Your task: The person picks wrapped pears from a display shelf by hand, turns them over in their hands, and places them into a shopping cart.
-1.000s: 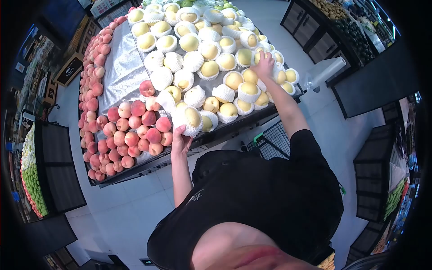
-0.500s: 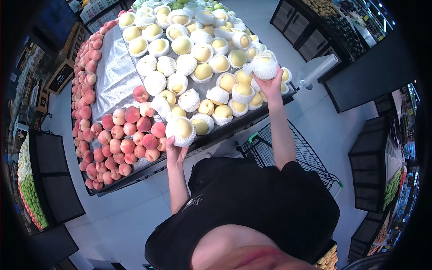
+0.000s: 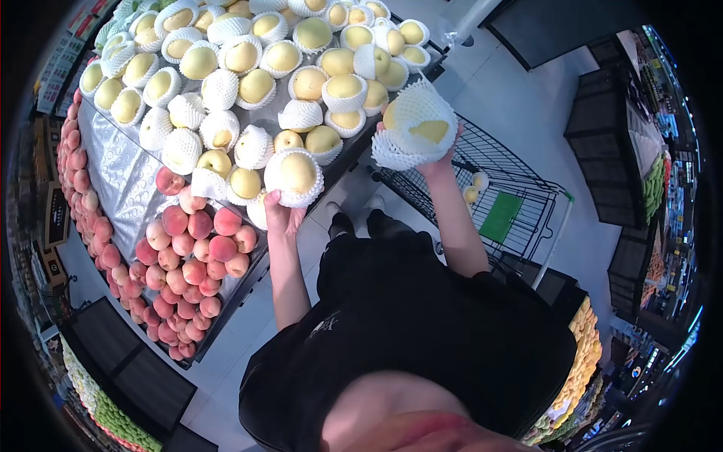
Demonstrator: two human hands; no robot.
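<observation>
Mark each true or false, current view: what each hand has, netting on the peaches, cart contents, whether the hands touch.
1. The left hand holds a round yellow fruit in white foam netting. True.
2. The right hand holds a bare red peach. False: it holds yellow fruit wrapped in white foam netting.
3. Yellow fruit lies in the black wire shopping cart with green parts. True.
4. The piled red-and-pink peaches are each in netting. False: they are bare.
5. The two hands are apart. True.
</observation>
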